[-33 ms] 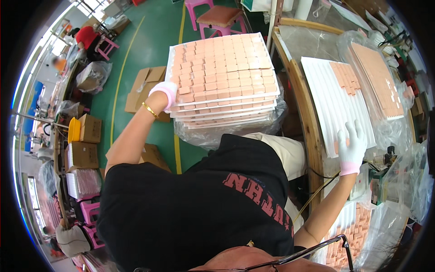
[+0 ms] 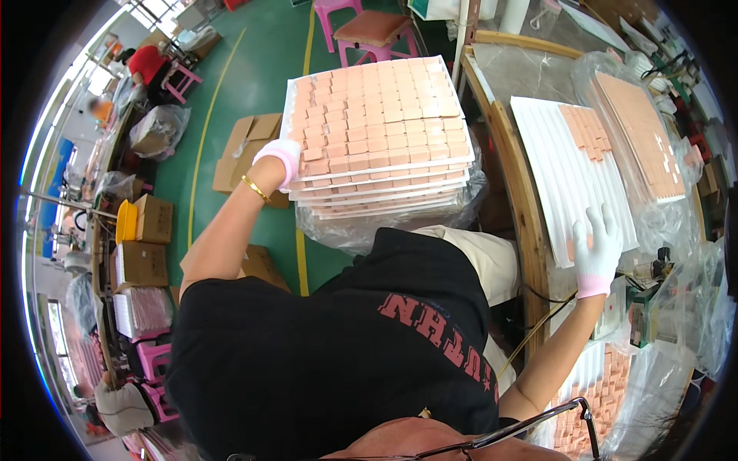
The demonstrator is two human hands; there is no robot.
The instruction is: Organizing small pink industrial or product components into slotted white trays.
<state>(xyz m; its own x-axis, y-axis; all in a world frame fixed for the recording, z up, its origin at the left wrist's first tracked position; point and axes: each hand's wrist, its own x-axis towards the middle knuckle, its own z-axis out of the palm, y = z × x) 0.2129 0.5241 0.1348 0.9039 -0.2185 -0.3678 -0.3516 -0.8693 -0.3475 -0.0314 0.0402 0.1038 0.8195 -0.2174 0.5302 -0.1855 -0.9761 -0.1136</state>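
My left hand [image 2: 282,160], in a white glove with a pink cuff, rests against the near left side of a stack of white trays [image 2: 400,179]. Its fingers are mostly hidden, so its grip cannot be made out. Rows of small peach-coloured blocks [image 2: 377,107] fill the top tray. On the right, my right hand [image 2: 597,250], gloved alike, has its fingers spread over the near end of a white ribbed tray [image 2: 550,177]. A bit of peach colour shows beside and between those fingers. At that tray's far end lies a group of peach blocks [image 2: 586,131].
The ribbed tray lies on a wood-edged bench [image 2: 511,165]. Beyond it, a peach-covered board [image 2: 642,138] sits on plastic wrap. Nearer me is another block-filled tray [image 2: 592,399]. Cardboard [image 2: 238,154] lies on the green floor, and a pink stool [image 2: 373,34] stands behind the stack.
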